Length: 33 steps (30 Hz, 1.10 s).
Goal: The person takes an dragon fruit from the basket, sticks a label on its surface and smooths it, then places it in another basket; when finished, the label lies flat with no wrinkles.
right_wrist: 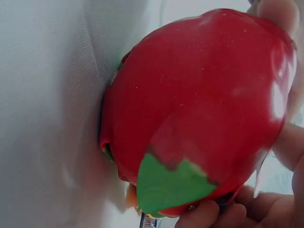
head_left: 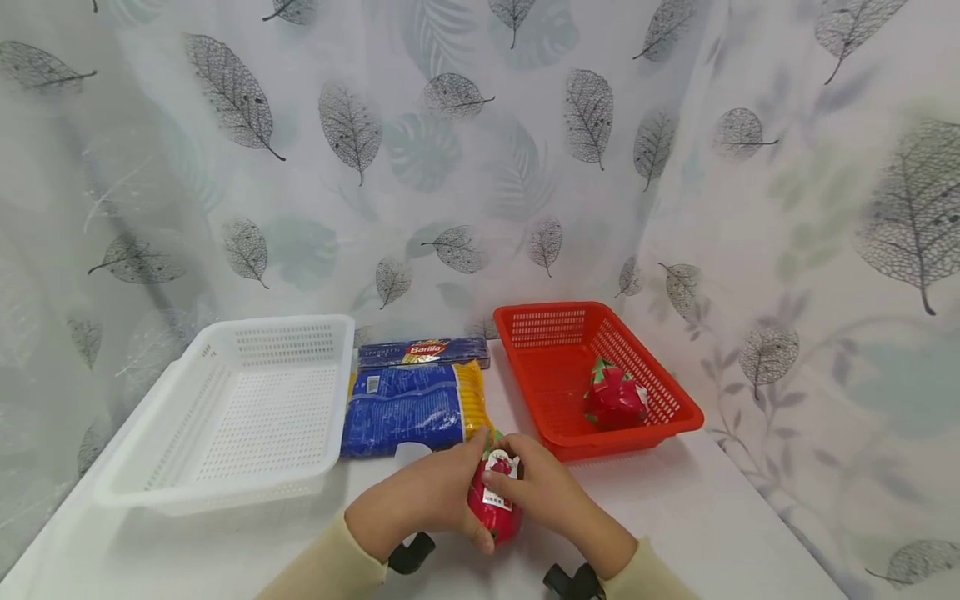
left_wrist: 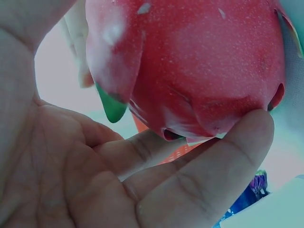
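Observation:
A red dragon fruit (head_left: 497, 521) with green-tipped scales and a white label (head_left: 499, 479) is held between both hands over the near part of the table. My left hand (head_left: 431, 496) holds its left side; in the left wrist view the fingers (left_wrist: 204, 175) curl against the fruit (left_wrist: 199, 61). From the right, my right hand (head_left: 547, 487) grips it, thumb on the label. In the right wrist view, fingertips (right_wrist: 204, 216) touch the fruit's edge (right_wrist: 204, 95), close above the white table surface. Another dragon fruit (head_left: 615, 396) lies in the red basket (head_left: 528, 387).
A white basket (head_left: 341, 375) stands on the left. Between the baskets lie a blue and yellow pasta bag (head_left: 405, 408) and, behind it, a dark blue spaghetti box (head_left: 382, 354). A white rounded thing (head_left: 411, 452) shows beside my left wrist. A leaf-patterned curtain (head_left: 480, 167) hangs behind.

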Each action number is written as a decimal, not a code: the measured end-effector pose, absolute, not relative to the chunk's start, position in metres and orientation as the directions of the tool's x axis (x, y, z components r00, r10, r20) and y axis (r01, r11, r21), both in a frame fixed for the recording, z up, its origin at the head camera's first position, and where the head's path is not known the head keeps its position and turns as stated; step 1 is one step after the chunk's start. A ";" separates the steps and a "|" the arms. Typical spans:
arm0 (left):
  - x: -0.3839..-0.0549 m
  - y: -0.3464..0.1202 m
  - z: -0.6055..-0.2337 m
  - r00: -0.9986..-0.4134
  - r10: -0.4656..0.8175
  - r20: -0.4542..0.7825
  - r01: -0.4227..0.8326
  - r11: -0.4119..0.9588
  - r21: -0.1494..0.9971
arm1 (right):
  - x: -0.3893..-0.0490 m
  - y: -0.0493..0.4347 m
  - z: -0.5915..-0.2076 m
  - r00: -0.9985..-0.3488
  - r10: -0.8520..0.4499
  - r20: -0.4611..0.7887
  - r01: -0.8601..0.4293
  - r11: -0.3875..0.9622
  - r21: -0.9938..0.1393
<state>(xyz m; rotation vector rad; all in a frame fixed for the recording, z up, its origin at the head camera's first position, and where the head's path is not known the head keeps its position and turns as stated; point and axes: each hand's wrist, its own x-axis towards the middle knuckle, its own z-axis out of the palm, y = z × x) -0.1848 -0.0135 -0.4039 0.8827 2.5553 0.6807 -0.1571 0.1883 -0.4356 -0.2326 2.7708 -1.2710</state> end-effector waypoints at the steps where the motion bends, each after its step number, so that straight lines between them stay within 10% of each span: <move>1: -0.185 -0.014 -0.404 -0.744 0.647 -0.169 0.476 0.690 0.545 | -0.158 0.188 -0.436 -0.985 -0.170 -0.011 -0.102 0.644 -0.758; 33: -0.185 -0.016 -0.402 -0.737 0.648 -0.191 0.471 0.696 0.542 | -0.175 0.171 -0.449 -0.998 0.002 0.061 -0.045 0.654 -0.755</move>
